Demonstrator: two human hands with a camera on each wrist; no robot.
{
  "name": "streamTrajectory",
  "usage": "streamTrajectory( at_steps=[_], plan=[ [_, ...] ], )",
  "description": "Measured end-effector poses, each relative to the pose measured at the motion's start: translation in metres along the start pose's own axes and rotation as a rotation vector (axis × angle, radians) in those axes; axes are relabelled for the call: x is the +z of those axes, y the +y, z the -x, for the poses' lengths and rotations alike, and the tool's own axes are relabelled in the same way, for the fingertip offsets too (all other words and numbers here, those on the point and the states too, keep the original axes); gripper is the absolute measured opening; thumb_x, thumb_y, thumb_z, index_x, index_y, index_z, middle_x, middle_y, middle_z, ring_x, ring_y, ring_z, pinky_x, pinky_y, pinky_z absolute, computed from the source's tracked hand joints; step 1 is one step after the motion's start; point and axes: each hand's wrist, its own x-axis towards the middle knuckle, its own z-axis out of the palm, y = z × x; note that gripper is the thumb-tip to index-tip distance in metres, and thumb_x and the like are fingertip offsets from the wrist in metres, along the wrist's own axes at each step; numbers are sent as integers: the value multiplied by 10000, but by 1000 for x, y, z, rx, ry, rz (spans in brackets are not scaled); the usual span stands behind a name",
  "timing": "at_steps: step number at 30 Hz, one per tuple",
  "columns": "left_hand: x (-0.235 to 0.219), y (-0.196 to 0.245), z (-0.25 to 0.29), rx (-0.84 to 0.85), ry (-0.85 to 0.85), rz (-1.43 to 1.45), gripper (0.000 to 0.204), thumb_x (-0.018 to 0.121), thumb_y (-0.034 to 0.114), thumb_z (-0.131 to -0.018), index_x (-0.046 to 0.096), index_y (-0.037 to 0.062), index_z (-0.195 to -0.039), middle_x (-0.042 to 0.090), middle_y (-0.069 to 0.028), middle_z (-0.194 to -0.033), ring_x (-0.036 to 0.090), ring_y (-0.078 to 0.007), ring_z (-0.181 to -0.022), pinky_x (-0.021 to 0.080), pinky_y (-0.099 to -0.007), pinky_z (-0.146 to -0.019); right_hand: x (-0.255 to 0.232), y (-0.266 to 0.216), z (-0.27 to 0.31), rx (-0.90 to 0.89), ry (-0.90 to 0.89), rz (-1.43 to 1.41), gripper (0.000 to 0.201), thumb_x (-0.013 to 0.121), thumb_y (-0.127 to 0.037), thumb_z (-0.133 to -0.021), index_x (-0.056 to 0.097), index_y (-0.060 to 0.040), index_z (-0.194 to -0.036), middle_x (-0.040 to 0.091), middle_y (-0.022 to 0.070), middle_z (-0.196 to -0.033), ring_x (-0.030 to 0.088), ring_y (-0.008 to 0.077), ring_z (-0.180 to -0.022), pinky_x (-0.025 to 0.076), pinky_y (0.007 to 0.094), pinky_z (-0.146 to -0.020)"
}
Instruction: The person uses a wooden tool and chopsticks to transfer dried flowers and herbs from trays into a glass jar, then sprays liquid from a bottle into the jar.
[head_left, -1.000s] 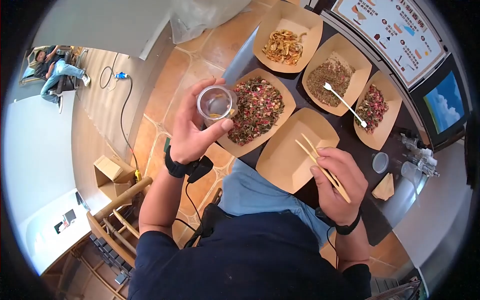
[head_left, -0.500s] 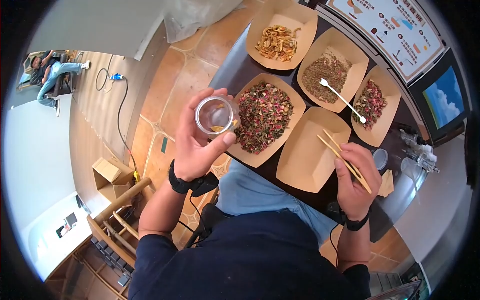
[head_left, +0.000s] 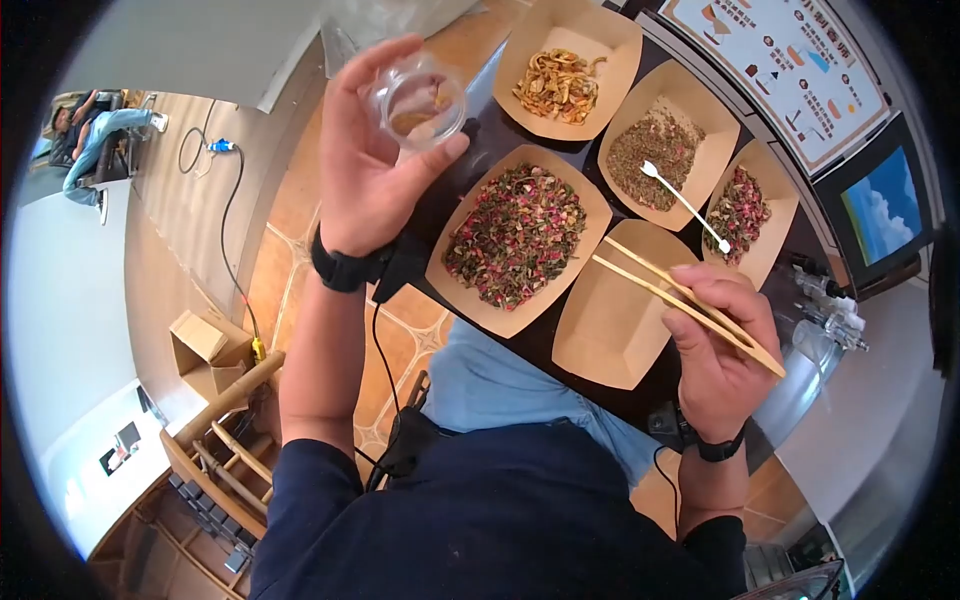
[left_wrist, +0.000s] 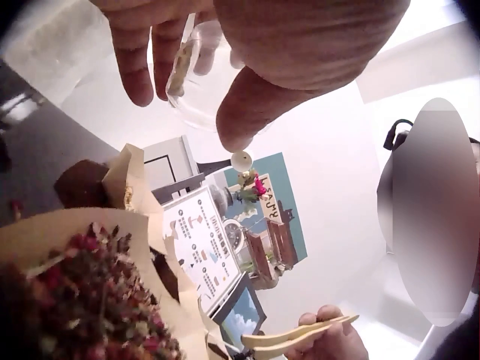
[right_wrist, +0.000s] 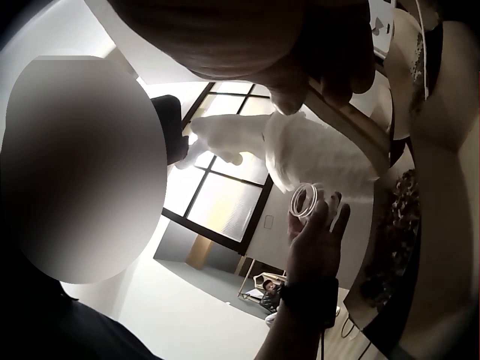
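My left hand (head_left: 372,185) grips a small clear plastic cup (head_left: 440,108), holding it up beyond the left end of the tray of dried flower mix (head_left: 515,235). A few yellowish bits show inside the cup. In the left wrist view the thumb and fingers sit around the cup (left_wrist: 202,86). My right hand (head_left: 725,345) pinches a pair of wooden tongs (head_left: 690,302) between thumb and fingers. The tips of the tongs stand apart and overlap a brown paper tray (head_left: 620,335) whose bottom is bare.
Further paper trays hold dried orange-brown strips (head_left: 556,85), a fine brown herb mix with a white plastic spoon (head_left: 685,205) across it, and pink buds (head_left: 742,205). A printed board (head_left: 785,75), a small screen (head_left: 885,215) and glassware (head_left: 830,320) stand along the right side.
My left hand has lifted the cup up and away from the flower-mix tray, and the cup is now tilted. My right hand has shifted right overall, still holding the tongs.
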Motion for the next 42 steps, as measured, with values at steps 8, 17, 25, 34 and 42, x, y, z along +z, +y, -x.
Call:
streamTrajectory(
  at_steps=[8, 17, 25, 34, 42],
  plan=[
    [-6, -26, 3, -243, -23, 305, 849, 890, 0, -844, 394, 48, -1532, 511, -237, -1578, 631, -436, -1362, 634, -528, -1058, 9, 6, -23, -16, -43, 3, 249, 826, -22, -956, 684, -1, -1159, 749, 186, -1228, 718, 233, -1116, 565, 350, -988],
    [-7, -27, 28, -403, 2, 449, 1027, 932, 79, -821, 342, 58, -1661, 522, -214, -1572, 654, -333, -1311, 607, -502, -1081, 21, 8, -43, 15, -76, 7, 210, 824, -43, -965, 715, 4, -1139, 766, 165, -1173, 732, 242, -1098, 566, 358, -990],
    [-9, -34, 35, -422, -51, 575, 1098, 955, 89, -818, 299, 78, -1699, 531, -213, -1587, 635, -272, -1343, 523, -427, -1173, 28, 14, -47, -3, -115, 10, 198, 829, -22, -948, 732, 12, -1117, 789, 136, -1081, 756, 238, -1010, 593, 345, -913],
    [-5, -32, 34, -431, -84, 494, 1105, 994, 230, -783, 341, 54, -1658, 516, -283, -1603, 595, -327, -1421, 490, -447, -1207, 46, 16, -62, -76, -238, 54, 212, 840, 28, -879, 740, 19, -1066, 791, 156, -1046, 760, 290, -962, 595, 373, -877],
    [-3, -31, 33, -438, -104, 457, 1168, 1031, 290, -736, 356, 22, -1650, 563, -286, -1570, 658, -284, -1352, 529, -420, -1167, 48, 23, -62, -129, -214, 99, 186, 843, 31, -859, 747, 17, -1017, 799, 165, -1000, 763, 311, -931, 598, 418, -912]
  ],
)
